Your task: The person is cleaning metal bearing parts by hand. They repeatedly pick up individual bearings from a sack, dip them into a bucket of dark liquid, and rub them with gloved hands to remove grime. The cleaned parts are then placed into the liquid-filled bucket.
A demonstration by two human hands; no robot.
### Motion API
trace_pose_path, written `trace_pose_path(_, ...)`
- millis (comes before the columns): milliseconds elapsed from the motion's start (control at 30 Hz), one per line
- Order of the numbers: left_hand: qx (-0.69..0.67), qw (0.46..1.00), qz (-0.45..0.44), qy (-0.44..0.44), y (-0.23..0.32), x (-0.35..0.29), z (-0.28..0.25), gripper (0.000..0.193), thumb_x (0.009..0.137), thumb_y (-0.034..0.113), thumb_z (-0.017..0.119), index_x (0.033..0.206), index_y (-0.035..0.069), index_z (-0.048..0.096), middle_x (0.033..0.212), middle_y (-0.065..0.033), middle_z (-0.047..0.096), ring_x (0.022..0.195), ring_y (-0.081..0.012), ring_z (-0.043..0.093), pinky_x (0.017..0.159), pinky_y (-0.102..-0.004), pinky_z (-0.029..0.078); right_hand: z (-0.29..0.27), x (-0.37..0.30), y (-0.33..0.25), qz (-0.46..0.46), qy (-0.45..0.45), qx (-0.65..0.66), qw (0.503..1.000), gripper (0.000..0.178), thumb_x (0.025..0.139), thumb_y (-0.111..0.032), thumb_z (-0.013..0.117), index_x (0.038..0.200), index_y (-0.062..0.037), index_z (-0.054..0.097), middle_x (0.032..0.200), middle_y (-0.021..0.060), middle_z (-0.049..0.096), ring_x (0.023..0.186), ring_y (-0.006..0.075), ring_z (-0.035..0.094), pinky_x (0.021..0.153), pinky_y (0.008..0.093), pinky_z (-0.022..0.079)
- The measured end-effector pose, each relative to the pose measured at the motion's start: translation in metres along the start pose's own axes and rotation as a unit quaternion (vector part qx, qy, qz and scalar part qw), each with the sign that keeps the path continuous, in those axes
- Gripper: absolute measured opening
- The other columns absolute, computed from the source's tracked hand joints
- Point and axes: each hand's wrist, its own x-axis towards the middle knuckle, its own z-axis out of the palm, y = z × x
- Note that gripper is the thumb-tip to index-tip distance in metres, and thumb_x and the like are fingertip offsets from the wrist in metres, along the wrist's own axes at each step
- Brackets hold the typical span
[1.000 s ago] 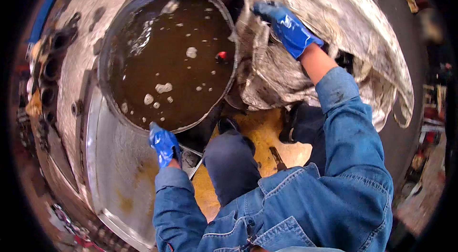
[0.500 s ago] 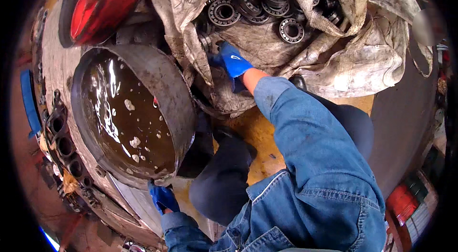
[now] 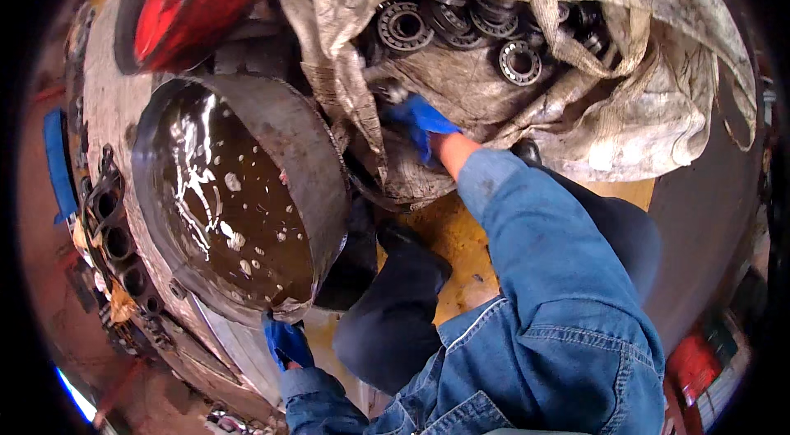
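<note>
My right hand [image 3: 421, 124], in a blue glove, reaches into the mouth of a dirty whitish woven bag [image 3: 461, 81]. Its fingers are blurred beside a shiny metal part [image 3: 392, 93], so I cannot tell whether they grip it. Farther inside the bag lie several steel roller bearings, among them one [image 3: 405, 27] at the left and one [image 3: 520, 63] lower down. My left hand [image 3: 286, 343], also gloved in blue, is closed at the near rim of a round metal tub [image 3: 292, 134]. Brown liquid [image 3: 267, 213] with pale floating flecks partly fills the tub.
A red and dark cylindrical container [image 3: 206, 7] lies beyond the tub. To the left, dark ring-shaped parts [image 3: 119, 241] and a blue strip [image 3: 60, 163] sit near the surface's edge. My knees and a yellow surface [image 3: 457, 270] are between tub and bag.
The whole view has shifted slightly, carrying the tub and bag rightward in the picture. My right hand has drawn back a little at the bag's mouth. The left stays at the rim.
</note>
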Motion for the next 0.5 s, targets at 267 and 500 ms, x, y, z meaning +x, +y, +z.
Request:
trace_pose_path(267, 0.259, 0.922, 0.286, -0.026, -0.023, 0.038, 0.021, 0.037, 0.097, 0.018, 0.054, 0.129, 0.0, 0.057, 0.118, -0.0172, 0.066, 0.105, -0.0288, 0.064, 0.089, -0.0406, 0.053, -0.082, -0.108, -0.026, 0.062, 0.134, -0.022, 0.989, 0.029, 0.094, -0.006, 0.052, 0.115, -0.003, 0.071, 0.108, 0.0098, 0.072, 0.098, 0.0191, 0.065, 0.092, 0.0328, 0.049)
trace_pose_path(500, 0.534, 0.792, 0.248, 0.163, -0.009, 0.015, 0.033, 0.027, 0.091, 0.024, 0.061, 0.102, 0.0, 0.064, 0.1, -0.0208, 0.07, 0.09, -0.0308, 0.069, 0.074, -0.0423, 0.056, 0.042, -0.187, -0.263, -0.202, -0.04, -0.134, 0.969, 0.026, 0.096, -0.012, 0.058, 0.118, -0.0047, 0.069, 0.114, 0.0067, 0.069, 0.103, 0.0154, 0.063, 0.091, 0.0305, 0.048)
